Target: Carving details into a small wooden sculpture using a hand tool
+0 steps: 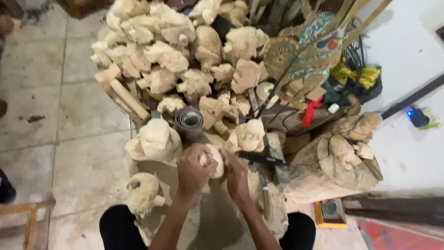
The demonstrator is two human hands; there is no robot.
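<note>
a pale carved wooden piece [213, 160] is gripped between both hands: the left hand [193, 172] is wrapped over it with fingers curled tight, the right hand [236, 175] is pressed on its other side, fingers closed. just behind the piece a grey roll [188, 122] is seen, and beyond it a heap of rough wooden carvings [175, 51]

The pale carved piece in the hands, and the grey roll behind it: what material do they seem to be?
Carved piece, held by left hand and right hand: probably raw, unpainted wood, pale and matte. Grey roll: perhaps sandpaper or thin sheet, coiled layers visible; uncertain.
</note>
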